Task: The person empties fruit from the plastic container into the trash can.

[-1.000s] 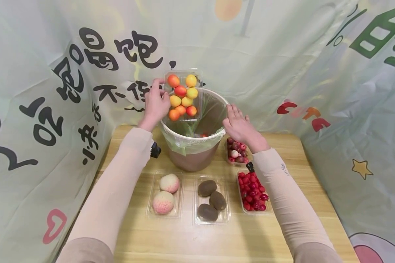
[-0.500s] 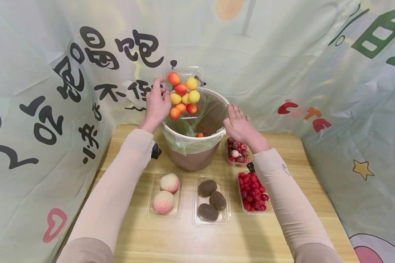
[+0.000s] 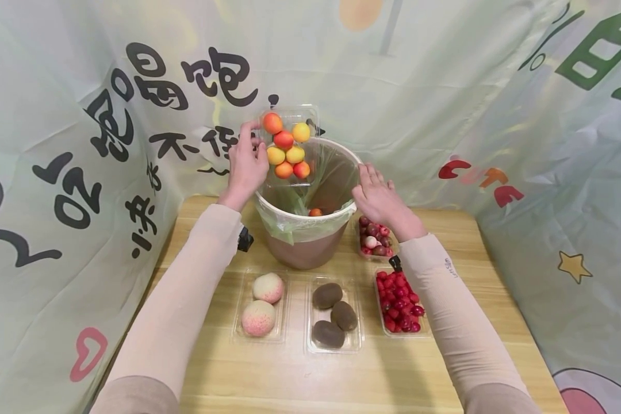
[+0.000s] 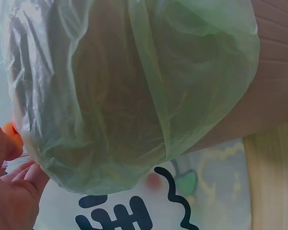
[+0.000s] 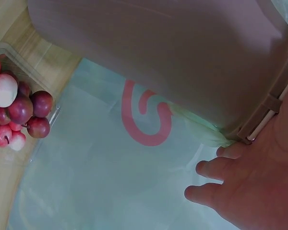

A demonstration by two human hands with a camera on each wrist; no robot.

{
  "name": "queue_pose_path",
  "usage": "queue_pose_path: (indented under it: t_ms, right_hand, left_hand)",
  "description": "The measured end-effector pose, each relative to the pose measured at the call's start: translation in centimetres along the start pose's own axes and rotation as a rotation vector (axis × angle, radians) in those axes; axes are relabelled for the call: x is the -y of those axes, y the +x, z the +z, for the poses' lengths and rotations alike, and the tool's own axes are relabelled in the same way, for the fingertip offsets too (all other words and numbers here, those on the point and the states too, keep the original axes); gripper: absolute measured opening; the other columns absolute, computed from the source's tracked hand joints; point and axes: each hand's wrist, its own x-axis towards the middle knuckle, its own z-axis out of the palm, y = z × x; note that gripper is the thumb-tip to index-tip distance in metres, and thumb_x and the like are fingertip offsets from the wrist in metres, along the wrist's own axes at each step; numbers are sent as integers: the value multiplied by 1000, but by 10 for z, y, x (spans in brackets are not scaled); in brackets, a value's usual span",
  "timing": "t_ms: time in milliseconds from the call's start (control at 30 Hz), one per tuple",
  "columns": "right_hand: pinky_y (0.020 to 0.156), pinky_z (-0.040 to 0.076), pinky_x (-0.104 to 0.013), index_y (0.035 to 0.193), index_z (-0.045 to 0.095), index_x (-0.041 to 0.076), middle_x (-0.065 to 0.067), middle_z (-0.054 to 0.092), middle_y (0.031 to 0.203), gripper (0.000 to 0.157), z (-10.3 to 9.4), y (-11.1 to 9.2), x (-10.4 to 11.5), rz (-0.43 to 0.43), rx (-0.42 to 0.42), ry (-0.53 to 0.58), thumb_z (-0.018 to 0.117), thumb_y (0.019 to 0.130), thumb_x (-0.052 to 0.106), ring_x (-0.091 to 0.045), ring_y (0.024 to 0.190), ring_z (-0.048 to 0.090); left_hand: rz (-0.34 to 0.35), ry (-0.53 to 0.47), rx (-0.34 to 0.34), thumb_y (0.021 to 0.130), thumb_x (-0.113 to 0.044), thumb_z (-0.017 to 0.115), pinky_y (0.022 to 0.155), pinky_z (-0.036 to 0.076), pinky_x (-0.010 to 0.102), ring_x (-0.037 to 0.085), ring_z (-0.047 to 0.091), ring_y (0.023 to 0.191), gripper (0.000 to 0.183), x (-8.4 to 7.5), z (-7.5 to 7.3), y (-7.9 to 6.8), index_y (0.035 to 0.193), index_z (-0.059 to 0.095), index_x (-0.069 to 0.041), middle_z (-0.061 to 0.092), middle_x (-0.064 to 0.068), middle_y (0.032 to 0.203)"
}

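My left hand (image 3: 247, 167) grips the left edge of a clear plastic tray (image 3: 307, 115), tipped steeply over the bin's mouth. Several small orange, red and yellow fruits (image 3: 295, 154) lie in that tray. Below it stands a brownish bin (image 3: 304, 256) with a white rim, lined by a thin green bag (image 3: 279, 229). One orange fruit (image 3: 315, 212) shows inside the bin. My right hand (image 3: 380, 198) rests on the bin's right rim, fingers stretched out in the right wrist view. The left wrist view is mostly filled by the bag (image 4: 120, 96), with my left fingers at its lower left.
In front of the bin, clear trays hold two pinkish peaches (image 3: 259, 317), three brown kiwis (image 3: 344, 316) and red berries (image 3: 399, 305). Another tray of purple and pink round fruits (image 3: 374, 237) stands right of the bin. Printed cloth (image 3: 419, 103) hangs around the wooden table (image 3: 310, 385).
A couple of fruits have left the tray's lower part, and an orange fruit now shows in the bin. Both hands stay nearly in place.
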Motion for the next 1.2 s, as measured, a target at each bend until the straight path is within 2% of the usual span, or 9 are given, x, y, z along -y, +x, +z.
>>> queue_pose_path:
  t_ms: [233,433,667,967,1200]
  right_hand:
    - [131,1,-67,169,-4,5,-22,-4,177,76,0,-1,0,3,1,5,11,104,41,-46,163,0]
    - [131,1,-67,169,-4,5,-23,-4,177,76,0,-2,1,1,-1,1,11,104,41,-47,163,1]
    - [131,1,-67,169,-4,4,-23,-4,177,76,0,-2,2,4,1,3,12,104,41,-48,163,0]
    - [131,2,-67,169,-4,4,-23,-4,177,76,0,-2,1,6,1,0,12,104,40,-49,162,1]
    - [131,2,-68,169,-3,4,-24,-3,176,76,0,-1,2,4,-4,-5,12,104,40,-49,162,2]
  left_hand:
    - [21,-7,3,105,-4,54,94,62,47,38,76,104,39,0,0,-1,143,50,-8,73,26,123]
    - [-2,-27,13,105,-4,53,97,62,46,39,75,111,39,1,1,-2,144,49,-9,70,26,128]
    - [3,-20,0,106,-5,53,98,62,46,38,74,115,37,1,1,-1,142,49,-8,70,26,132]
    - [5,-6,-5,106,-7,53,98,61,49,39,75,112,37,-1,-1,-1,142,48,-9,70,26,131]
    - [10,-25,-14,107,-6,52,100,61,46,40,74,114,37,-2,0,-1,143,47,-8,69,27,132]
